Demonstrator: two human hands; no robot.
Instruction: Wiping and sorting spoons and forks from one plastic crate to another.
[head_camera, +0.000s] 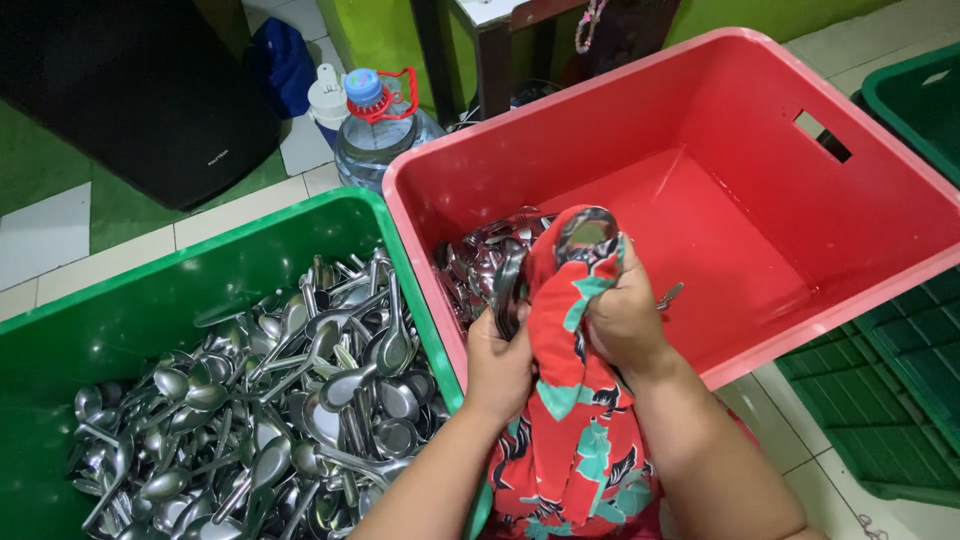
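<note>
Both hands meet over the near wall of the red tub (700, 120), closed around a bundle of metal spoons wrapped in a red cloth (575, 400). That cloth is bright red with teal leaf shapes and dark markings; its upper end is drawn over the spoons, and the rest hangs down between the forearms toward the bottom edge of the view. A rounded, shiny spoon bowl (587, 230) pokes out at the top of the wrap, and more grey metal shows at its left side, just above the left hand (497, 365). The left hand grips the bundle from the left and below, fingers curled shut on the spoons and the cloth edge. The right hand (625, 318) presses against the cloth from the right, its fingers folded over the fabric, so the wrapped spoons sit clamped between the two palms. Behind the hands, a small heap of spoons (480, 255) lies in the near left corner of the red tub. To the left, the green tub (150, 290) holds a large, tangled pile of spoons (280, 400). A big water bottle (380, 135) with a blue cap stands on the floor beyond the tubs.
</note>
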